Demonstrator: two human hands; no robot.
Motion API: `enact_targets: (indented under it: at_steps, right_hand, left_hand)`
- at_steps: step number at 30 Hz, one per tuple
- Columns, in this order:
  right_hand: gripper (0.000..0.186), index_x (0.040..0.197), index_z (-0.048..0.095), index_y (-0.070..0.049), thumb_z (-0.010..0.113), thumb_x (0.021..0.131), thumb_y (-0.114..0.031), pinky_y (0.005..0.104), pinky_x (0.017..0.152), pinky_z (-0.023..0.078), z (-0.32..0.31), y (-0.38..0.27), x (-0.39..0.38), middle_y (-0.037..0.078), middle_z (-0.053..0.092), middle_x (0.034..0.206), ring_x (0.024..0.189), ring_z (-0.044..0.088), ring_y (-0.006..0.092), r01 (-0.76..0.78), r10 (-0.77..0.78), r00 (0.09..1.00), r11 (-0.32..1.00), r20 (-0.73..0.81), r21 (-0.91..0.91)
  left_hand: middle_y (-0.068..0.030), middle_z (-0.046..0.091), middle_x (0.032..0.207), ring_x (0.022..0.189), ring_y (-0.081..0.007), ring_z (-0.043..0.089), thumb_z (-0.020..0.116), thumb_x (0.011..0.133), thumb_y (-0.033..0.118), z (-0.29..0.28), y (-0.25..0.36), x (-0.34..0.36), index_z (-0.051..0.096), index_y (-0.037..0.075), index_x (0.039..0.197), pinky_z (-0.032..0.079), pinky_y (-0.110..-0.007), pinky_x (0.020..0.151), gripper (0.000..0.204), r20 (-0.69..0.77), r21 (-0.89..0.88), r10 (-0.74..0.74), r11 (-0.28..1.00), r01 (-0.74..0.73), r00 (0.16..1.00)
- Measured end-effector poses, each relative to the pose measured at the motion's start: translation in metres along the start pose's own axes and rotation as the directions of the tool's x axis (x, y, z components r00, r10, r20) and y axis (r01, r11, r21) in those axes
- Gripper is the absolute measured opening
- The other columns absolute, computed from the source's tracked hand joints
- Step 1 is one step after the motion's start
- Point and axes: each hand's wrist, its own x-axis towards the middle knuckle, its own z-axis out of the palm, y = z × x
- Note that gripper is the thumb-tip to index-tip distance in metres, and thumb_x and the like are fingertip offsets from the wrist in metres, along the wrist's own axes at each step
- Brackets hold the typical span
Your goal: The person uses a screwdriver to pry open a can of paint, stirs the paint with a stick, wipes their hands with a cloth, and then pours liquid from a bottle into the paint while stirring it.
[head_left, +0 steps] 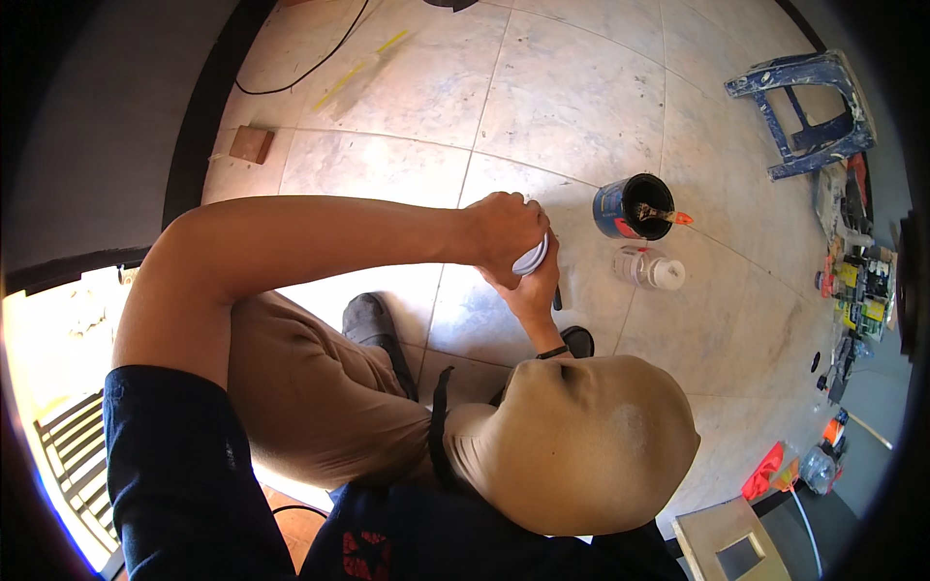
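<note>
Tiled floor [383,184] below. White lid-like piece [530,256] gripped by left hand [506,232] and right hand [535,294], fingers [529,210] curled closed; best kept steady tbh.

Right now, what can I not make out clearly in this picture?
In the head view:
- white round object: mostly hidden by the left hand and right hand
- dark can: its bottom, lost in shadow
- dark object: cut off by the top edge

The white object [531,256] looks smooth, the bottle [635,266] clear plastic, tiles [572,82] glossy.
</note>
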Motion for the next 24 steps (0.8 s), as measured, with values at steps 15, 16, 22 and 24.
enact_targets:
  at_steps: [15,16,22,24]
  right_hand:
    - [0.107,0.151,0.049,0.000,0.106,0.064,-0.024,0.0438,0.108,0.054,-0.0029,-0.0029,0.0042,0.021,0.067,0.140,0.127,0.068,0.0344,0.083,-0.085,0.996,0.994,-0.012,-0.076]
    - [0.107,0.151,0.049,0.000,0.106,0.064,-0.024,0.0438,0.108,0.054,-0.0016,-0.0045,0.0043,0.021,0.067,0.140,0.127,0.068,0.0344,0.086,-0.087,0.996,0.994,-0.007,-0.073]
    - [0.106,0.151,0.048,0.000,0.105,0.064,-0.021,0.0452,0.108,0.054,-0.0042,0.0006,0.0023,0.022,0.067,0.140,0.127,0.068,0.0362,0.047,-0.047,0.999,0.996,-0.003,-0.074]
    - [0.105,0.150,0.049,0.000,0.105,0.064,-0.022,0.0453,0.107,0.054,-0.0030,0.0006,0.0014,0.022,0.066,0.140,0.128,0.067,0.0365,0.074,-0.077,0.997,0.993,-0.022,-0.093]
  left_hand:
    - [-0.0312,0.071,0.121,0.100,-0.0428,0.075,0.083,0.066,0.039,-0.0042,-0.0053,0.0016,0.058,-0.019,0.131,0.065,-0.047,0.082,0.090,0.068,-0.009,0.009,1.000,-0.008,0.998]
    - [-0.0315,0.071,0.121,0.099,-0.0434,0.075,0.083,0.066,0.039,-0.0030,-0.0068,0.0001,0.059,-0.019,0.130,0.065,-0.047,0.082,0.090,0.054,-0.006,0.016,1.000,-0.016,0.998]
    - [-0.0308,0.071,0.116,0.097,-0.0448,0.075,0.083,0.065,0.040,-0.0008,-0.0068,0.0019,0.060,-0.018,0.124,0.064,-0.048,0.082,0.086,0.040,-0.051,0.037,0.998,-0.035,0.999]
    - [-0.0306,0.071,0.116,0.098,-0.0446,0.075,0.083,0.065,0.040,-0.0016,-0.0065,0.0001,0.061,-0.018,0.123,0.064,-0.048,0.082,0.085,0.037,-0.051,0.033,0.998,-0.031,0.999]
